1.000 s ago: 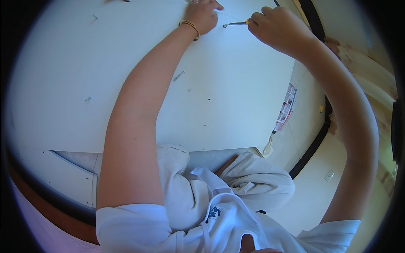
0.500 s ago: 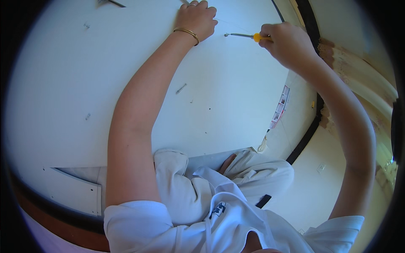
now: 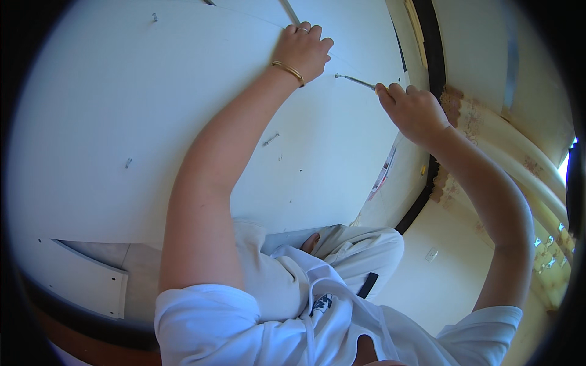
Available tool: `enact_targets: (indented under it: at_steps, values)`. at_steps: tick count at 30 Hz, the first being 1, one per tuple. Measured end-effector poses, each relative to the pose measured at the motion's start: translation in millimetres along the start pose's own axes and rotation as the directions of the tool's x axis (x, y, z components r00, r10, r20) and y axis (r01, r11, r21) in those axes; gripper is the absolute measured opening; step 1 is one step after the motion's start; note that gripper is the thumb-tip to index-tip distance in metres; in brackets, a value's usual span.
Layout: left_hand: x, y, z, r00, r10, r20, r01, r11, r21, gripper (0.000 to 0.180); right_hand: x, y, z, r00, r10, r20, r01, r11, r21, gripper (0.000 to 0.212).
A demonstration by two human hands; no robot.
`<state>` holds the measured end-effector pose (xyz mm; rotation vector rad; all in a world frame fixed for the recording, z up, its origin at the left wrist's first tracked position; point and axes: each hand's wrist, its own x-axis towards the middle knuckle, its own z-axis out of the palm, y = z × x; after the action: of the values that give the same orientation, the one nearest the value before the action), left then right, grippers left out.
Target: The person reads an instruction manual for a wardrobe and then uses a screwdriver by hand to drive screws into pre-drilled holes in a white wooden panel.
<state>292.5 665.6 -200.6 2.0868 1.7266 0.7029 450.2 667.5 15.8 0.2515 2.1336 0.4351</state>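
Note:
My right hand is closed around the handle of a screwdriver, a little yellow showing at the fingers. The shaft points left, its tip at a small metal fitting on the white panel. Farther left, my left hand, with a ring and a gold bracelet, has its fingers curled down against the panel; what they grip is hidden. A thin grey strip runs up to those fingers from the far edge.
On the panel lie a loose metal bolt and small metal fittings at the left. Another white board is at the lower left. A patterned curtain hangs at the right. My crossed legs are at the panel's near edge.
The view has shifted, and both hands appear lower in it. The screwdriver now tilts more, its handle end lower and its tip still at the fitting. More of the grey strip shows.

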Motion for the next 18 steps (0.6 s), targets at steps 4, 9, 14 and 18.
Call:
enact_targets:
  at_steps: [4, 9, 14, 18]
  values:
    - [1.0, 1.7, -1.2, 1.0, 0.004, -0.007, -0.004, 0.999, -0.051, 0.013, 21.1, 19.5, -5.6, 0.9, 0.279, 0.336, -0.434, 0.661, 0.612, 0.027]
    - [3.7, 0.7, 0.5, 0.998, -0.031, 0.05, 0.033, 0.998, -0.051, 0.013, 27.1, 34.2, -4.3, 0.672, 0.107, 0.733, -0.72, -0.136, 0.68, 0.028]
    - [2.3, -1.1, 2.0, 0.999, 0.008, -0.044, -0.012, 0.997, -0.078, 0.013, 9.7, 12.5, 5.3, 0.966, 0.088, 0.243, -0.142, 0.967, 0.213, 0.037]
    - [0.0, -0.2, 2.6, 1.0, -0.015, -0.01, 0.014, 0.999, -0.052, 0.012, 9.6, 4.8, -1.8, 0.981, 0.071, 0.181, -0.087, 0.993, 0.081, 0.034]
